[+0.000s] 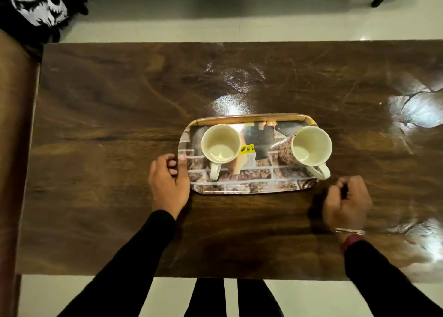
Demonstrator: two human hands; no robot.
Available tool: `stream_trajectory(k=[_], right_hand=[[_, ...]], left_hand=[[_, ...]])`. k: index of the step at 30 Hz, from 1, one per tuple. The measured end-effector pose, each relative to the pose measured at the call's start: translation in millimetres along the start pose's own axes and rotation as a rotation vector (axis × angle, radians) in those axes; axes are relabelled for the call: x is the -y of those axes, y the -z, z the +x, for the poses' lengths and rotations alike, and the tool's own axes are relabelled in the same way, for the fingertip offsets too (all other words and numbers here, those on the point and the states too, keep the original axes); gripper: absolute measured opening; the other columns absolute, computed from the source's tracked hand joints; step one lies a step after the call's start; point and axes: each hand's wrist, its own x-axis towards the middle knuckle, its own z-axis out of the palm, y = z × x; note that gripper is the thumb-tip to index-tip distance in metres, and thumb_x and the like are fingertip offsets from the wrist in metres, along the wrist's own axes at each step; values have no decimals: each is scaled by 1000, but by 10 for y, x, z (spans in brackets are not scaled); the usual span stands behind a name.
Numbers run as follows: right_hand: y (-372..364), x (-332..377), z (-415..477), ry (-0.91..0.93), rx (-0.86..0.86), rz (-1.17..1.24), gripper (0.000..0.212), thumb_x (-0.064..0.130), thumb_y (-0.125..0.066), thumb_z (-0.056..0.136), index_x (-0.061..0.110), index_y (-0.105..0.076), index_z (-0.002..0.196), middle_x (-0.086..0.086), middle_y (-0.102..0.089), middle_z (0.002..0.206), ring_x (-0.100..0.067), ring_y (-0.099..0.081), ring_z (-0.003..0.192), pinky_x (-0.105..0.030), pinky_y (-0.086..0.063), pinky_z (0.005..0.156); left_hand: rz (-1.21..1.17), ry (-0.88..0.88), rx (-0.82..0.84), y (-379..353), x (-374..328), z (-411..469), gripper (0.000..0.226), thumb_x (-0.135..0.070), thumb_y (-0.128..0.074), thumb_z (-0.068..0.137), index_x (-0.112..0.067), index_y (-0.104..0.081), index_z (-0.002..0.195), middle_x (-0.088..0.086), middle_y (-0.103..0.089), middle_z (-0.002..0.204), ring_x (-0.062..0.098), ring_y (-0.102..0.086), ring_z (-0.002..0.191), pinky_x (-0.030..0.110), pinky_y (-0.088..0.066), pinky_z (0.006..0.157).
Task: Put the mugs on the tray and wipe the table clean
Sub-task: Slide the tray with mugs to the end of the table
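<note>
A patterned tray point(251, 186) with a brick print and a yellow price sticker lies in the middle of the dark wooden table point(107, 101). Two cream mugs stand upright on it, handles pointing toward me: the left mug point(220, 144) and the right mug point(309, 146) with a red floral outside. My left hand point(169, 181) grips the tray's left edge, thumb on the rim. My right hand point(347, 201) is a loose fist just off the tray's right front corner, not touching it and holding nothing. No cloth is in view.
Glossy reflections of light lie on the table at the centre back and right side. A wooden piece of furniture point(14, 149) abuts the table's left edge. A black printed cloth item point(36, 9) sits at the far left on the pale floor point(215, 19).
</note>
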Motion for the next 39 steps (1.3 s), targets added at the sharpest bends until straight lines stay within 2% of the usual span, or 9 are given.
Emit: stream_trajectory(k=[3, 6, 12, 20, 23, 26, 32, 37, 39], right_hand=[[-4, 70, 303, -257, -46, 142, 14, 18, -55, 89, 21, -65, 98, -5, -62, 84, -9, -60, 71, -38, -49, 71], [-147, 78, 642, -324, 174, 161, 22, 8, -65, 98, 5, -70, 119, -13, -70, 99, 17, -60, 66, -4, -45, 64], [-175, 59, 883, -182, 427, 87, 30, -10, -73, 89, -3, -72, 118, -28, -74, 103, -12, -62, 80, -5, -49, 62], [-423, 657, 1192, 22, 541, 96, 28, -9, -77, 86, -8, -72, 114, -14, -75, 94, 25, -57, 67, -1, -45, 62], [-658, 1021, 1291, 62, 640, 77, 27, -11, -76, 86, -6, -72, 112, 27, -71, 71, 26, -56, 66, 0, -44, 62], [-967, 1382, 1341, 123, 744, 57, 34, -12, -79, 82, -3, -72, 114, 43, -64, 68, 24, -57, 66, -2, -46, 62], [-1774, 2280, 1435, 294, 870, 47, 28, -8, -79, 84, 5, -73, 108, 43, -64, 68, 27, -53, 67, -1, -43, 62], [-2504, 3115, 1533, 439, 957, -8, 31, -6, -78, 85, 4, -73, 114, 41, -59, 57, 29, -48, 58, 1, -40, 59], [-2821, 3426, 1579, 496, 981, -38, 24, -1, -79, 86, 0, -76, 110, 26, -68, 74, 24, -48, 59, 0, -40, 59]], left_hand=[[-11, 20, 30, -32, -5, 37, 17, -26, -62, 99, -12, -70, 107, 6, -70, 91, 19, -64, 79, 27, -51, 73], [-57, 82, 35, -36, -27, 116, 19, -22, -65, 98, -11, -73, 111, 2, -73, 90, 17, -67, 81, 27, -53, 79], [-277, 316, 148, -91, 36, 279, 21, -17, -73, 94, -15, -74, 115, -2, -76, 90, 13, -73, 83, 40, -62, 92], [-386, 406, 58, 115, 295, 339, 20, -22, -75, 92, -17, -74, 111, -2, -76, 90, 13, -71, 82, 36, -63, 88], [-470, 438, 8, 299, 445, 331, 9, -20, -74, 93, -29, -71, 95, -5, -73, 85, 12, -70, 80, 33, -62, 84], [-503, 468, -42, 537, 646, 382, 21, -20, -73, 94, -37, -64, 85, -5, -74, 85, 13, -71, 81, 33, -60, 82], [-522, 511, -126, 976, 1127, 524, 9, -23, -74, 93, -17, -72, 100, 10, -77, 84, 30, -76, 83, 54, -63, 82], [-565, 551, -216, 1246, 1458, 644, 9, -26, -74, 92, -18, -71, 92, 8, -77, 80, 27, -77, 79, 54, -64, 78], [-621, 596, -243, 1327, 1567, 686, 11, -24, -74, 93, -15, -70, 94, 10, -77, 85, 25, -78, 81, 52, -65, 78]])
